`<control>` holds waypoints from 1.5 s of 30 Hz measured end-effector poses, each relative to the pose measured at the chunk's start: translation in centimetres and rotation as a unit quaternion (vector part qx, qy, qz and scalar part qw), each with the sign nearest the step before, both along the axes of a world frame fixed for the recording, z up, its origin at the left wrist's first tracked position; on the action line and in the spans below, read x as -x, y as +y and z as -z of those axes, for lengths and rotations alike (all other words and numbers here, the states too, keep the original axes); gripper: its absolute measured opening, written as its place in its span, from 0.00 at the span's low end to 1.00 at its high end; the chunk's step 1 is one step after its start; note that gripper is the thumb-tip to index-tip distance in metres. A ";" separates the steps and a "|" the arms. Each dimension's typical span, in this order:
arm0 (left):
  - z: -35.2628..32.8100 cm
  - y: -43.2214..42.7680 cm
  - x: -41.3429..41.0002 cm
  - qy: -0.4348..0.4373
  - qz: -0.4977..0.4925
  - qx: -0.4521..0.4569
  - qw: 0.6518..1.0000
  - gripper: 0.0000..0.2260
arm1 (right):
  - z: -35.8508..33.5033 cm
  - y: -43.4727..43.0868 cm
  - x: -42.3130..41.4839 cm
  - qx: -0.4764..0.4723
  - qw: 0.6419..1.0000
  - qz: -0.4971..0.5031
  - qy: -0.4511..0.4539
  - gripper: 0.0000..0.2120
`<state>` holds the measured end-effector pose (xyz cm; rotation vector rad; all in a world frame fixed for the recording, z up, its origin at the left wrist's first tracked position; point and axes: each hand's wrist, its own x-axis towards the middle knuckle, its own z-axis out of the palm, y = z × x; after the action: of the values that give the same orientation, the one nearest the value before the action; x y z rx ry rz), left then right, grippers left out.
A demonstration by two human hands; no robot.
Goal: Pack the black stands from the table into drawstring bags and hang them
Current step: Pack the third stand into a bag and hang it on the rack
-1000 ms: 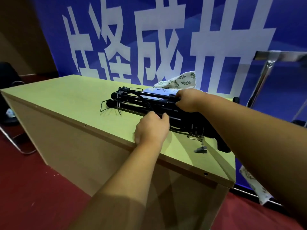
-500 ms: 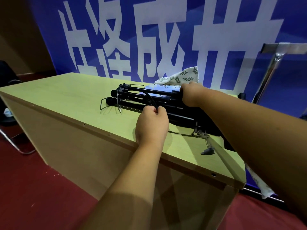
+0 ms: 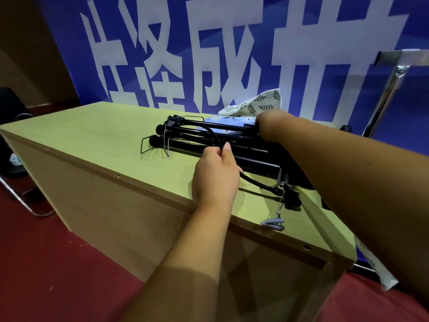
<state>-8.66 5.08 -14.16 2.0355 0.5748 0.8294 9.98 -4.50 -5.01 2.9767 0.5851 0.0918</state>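
Observation:
Folded black stands (image 3: 192, 135) lie side by side on the pale green table (image 3: 92, 135), their ends pointing left. My left hand (image 3: 216, 175) pinches a black cable (image 3: 216, 138) that arches up from the stands. My right hand (image 3: 269, 126) is closed around the far stand's tubes near the middle. Just behind it, a white leaf-print drawstring bag (image 3: 257, 103) sticks up at the table's far edge. A black cable end and a small grey clip (image 3: 274, 223) lie near the front right edge.
A blue banner with large white characters (image 3: 209, 54) hangs behind the table. A metal rack frame (image 3: 392, 77) stands at the right. More leaf-print cloth (image 3: 373, 263) hangs beyond the table's right end. A dark chair (image 3: 11, 135) stands at left on the red carpet.
My left hand has gone from resting on the stands to pinching the black cable and lifting it into an arch. My right hand stays on the far stand.

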 end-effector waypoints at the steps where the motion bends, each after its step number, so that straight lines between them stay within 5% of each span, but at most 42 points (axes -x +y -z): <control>1: 0.0 0.0 -0.1 0.004 -0.001 -0.001 1.000 0.26 | 0.1 0.0 0.0 -0.002 1.000 -0.001 0.001 0.18; 39: -1.2 -0.4 1.3 0.016 0.087 0.029 0.996 0.21 | -3.8 -4.9 5.6 -0.069 0.968 -0.099 -0.222 0.27; 45: -1.6 -0.2 1.1 0.014 0.104 0.094 0.990 0.19 | -5.0 -4.3 6.7 -0.061 0.961 -0.124 -0.242 0.27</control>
<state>-9.75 4.86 -12.53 1.8987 0.4293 0.6020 3.25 -8.78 0.01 2.8062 0.8955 0.8730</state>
